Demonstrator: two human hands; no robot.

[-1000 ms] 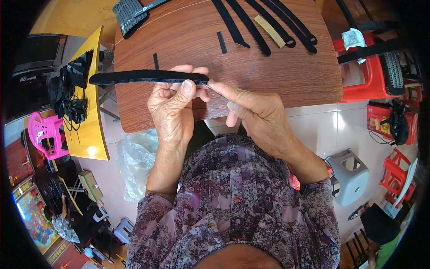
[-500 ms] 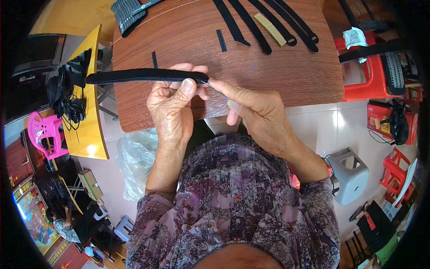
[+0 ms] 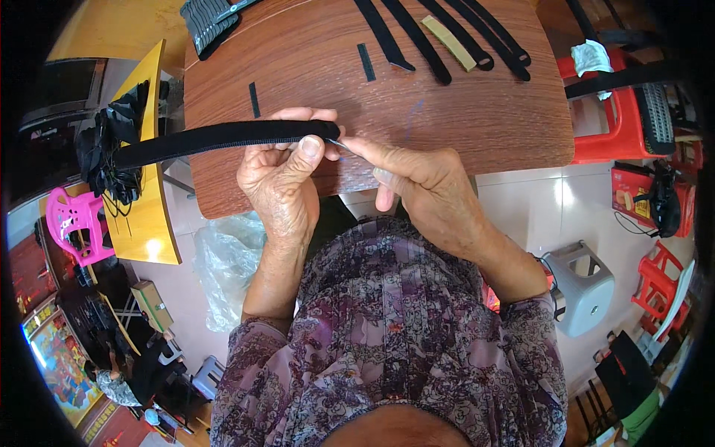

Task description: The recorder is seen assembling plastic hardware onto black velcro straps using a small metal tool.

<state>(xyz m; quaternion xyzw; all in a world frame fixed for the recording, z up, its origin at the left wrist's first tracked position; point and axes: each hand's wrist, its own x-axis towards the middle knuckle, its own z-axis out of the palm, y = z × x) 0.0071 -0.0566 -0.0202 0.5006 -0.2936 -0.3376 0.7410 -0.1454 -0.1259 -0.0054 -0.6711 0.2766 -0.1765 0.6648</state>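
My left hand (image 3: 281, 190) is closed on a long black fabric strap (image 3: 216, 141), thumb on its near edge and fingers behind it. The strap reaches out leftward past the table edge, and its rounded right end sticks out of my grip. My right hand (image 3: 432, 186) is closed in a pinch around a thin metal needle-like tool (image 3: 337, 142), whose tip meets that right end. The rest of the tool is hidden by my fingers. Both hands are above the near edge of the brown wooden table (image 3: 313, 82).
Several black straps (image 3: 417, 41) and a tan strip (image 3: 449, 43) lie across the table's far right. Two short dark strips (image 3: 366, 62) lie nearer the middle. A bundle of grey-black strips (image 3: 208, 26) sits far left. A yellow table (image 3: 160, 216) bears black pieces (image 3: 123, 127); red stools (image 3: 618, 112) stand right.
The strap and my left hand have shifted slightly left, and the strap's free end has swung lower and nearer. My right hand keeps its pinch at the strap's right end.
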